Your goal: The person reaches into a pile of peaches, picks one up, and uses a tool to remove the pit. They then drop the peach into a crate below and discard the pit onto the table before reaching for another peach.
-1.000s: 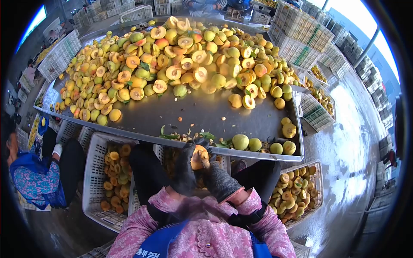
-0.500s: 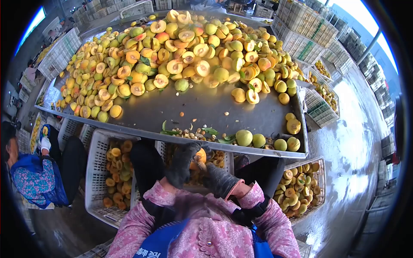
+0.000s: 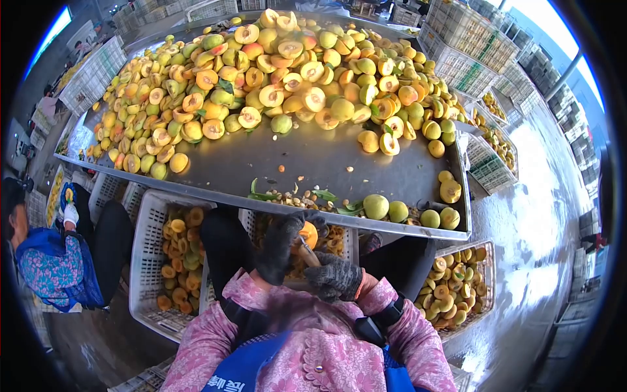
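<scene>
My left hand, in a dark grey glove, is closed around a yellow-orange peach half just below the table's front edge. In my right hand, also gloved, is a thin tool with a brownish handle. The tool's tip meets the peach flesh, so its shape is hidden. Beneath both hands, between my knees, sits a crate of cut peach pieces, partly covered by the gloves.
A metal table carries a large heap of halved peaches. Pits and leaves lie along its front rim near several whole peaches. Crates of pieces stand left and right. Another person sits at the left.
My right hand has shifted slightly and turned, so more of the tool's handle shows against the peach half. My left hand keeps its hold. The whole view has moved a little.
</scene>
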{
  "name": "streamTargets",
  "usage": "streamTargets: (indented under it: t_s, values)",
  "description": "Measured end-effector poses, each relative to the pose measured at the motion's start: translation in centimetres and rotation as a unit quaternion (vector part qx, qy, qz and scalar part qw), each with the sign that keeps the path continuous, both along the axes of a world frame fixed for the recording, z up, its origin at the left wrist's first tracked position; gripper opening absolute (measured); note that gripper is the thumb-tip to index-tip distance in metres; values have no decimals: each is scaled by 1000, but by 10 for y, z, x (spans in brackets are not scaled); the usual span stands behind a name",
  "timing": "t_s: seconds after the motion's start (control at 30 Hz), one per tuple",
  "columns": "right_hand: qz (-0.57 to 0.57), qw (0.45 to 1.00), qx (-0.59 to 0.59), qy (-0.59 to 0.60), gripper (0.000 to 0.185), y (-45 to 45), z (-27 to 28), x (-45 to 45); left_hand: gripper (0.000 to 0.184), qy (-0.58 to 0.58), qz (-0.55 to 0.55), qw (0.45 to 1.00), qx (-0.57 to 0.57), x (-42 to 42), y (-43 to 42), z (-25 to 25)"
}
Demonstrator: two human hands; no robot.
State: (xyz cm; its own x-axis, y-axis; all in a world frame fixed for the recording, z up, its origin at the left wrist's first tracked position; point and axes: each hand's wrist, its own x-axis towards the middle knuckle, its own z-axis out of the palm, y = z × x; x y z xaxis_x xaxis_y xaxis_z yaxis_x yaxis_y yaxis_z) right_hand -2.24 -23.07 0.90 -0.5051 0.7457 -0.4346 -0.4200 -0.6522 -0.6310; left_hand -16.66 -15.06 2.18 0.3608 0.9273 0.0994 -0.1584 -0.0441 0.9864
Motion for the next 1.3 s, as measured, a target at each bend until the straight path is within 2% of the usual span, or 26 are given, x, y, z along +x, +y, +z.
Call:
streamTargets:
  t_s: [0.03,0.13,0.23,0.27,0.33,0.37,0.4,0.43,0.47,0.5,0.57,0.63,0.67,0.7,0.73,0.77,0.83,0.9,0.97,1.0,1.03,1.07,1.13,1.17,1.27,1.3]
  values:
    - [-22,999,25,-3,35,-2,-6,-4,25,-19,12,1000,2,3,-3,-2]
    - [-12,996,-60,71,29,0,2,-7,27,-62,71,996,4,10,-7,-41]
    - [-40,991,-16,130,23,-8,3,-3,28,12,63,997,39,6,-3,-49]
    - [-11,993,-11,115,23,-11,2,4,28,45,59,995,74,3,-1,-41]
    - [46,995,2,84,25,-12,0,22,25,139,42,968,206,-9,4,16]
    - [-24,995,-96,29,32,-7,23,12,24,179,69,950,245,-26,5,25]
    - [21,981,102,-166,27,-7,14,14,25,220,99,929,281,-43,6,34]
    - [64,888,293,-347,22,-12,-7,16,26,203,133,938,248,-68,13,26]
    - [100,725,462,-501,18,-16,-31,18,28,183,167,945,214,-93,20,17]
    - [192,745,376,-517,20,-18,-57,19,29,156,176,968,85,-106,22,46]
    - [176,753,406,-487,22,-21,-73,20,28,338,185,923,14,-151,38,47]
    - [183,742,425,-486,25,-14,-67,20,28,490,207,838,123,-170,57,46]
    - [174,765,388,-483,26,-10,-70,20,27,559,214,781,175,-175,70,42]
    - [165,787,351,-481,27,-10,-78,19,29,456,240,837,186,-167,91,38]
    - [155,807,311,-478,29,-10,-85,20,31,391,219,882,144,-157,107,40]
    - [162,794,346,-473,33,-9,-91,24,33,322,195,921,100,-127,124,57]
    - [177,790,325,-489,35,-5,-84,27,40,353,185,911,108,-86,169,66]
    - [186,804,280,-491,37,-4,-77,33,46,363,208,892,169,-54,236,34]
    - [146,813,279,-489,38,-11,-89,37,54,348,198,905,142,-13,273,33]
    - [126,818,279,-488,39,-8,-92,41,57,353,197,889,217,-3,313,-3]
    - [186,821,202,-500,42,2,-74,44,54,394,221,848,277,10,329,-17]
    - [156,818,243,-498,42,4,-77,47,51,433,243,801,334,25,334,-20]
    - [98,806,321,-488,43,-4,-88,50,47,411,228,826,313,44,338,-29]
    - [71,780,374,-497,43,-5,-90,50,45,400,219,837,302,49,337,-32]
    - [79,796,339,-496,43,-3,-89,51,37,256,236,908,234,48,329,-46]
    - [77,807,328,-485,43,-2,-85,52,37,108,179,976,61,45,320,-33]
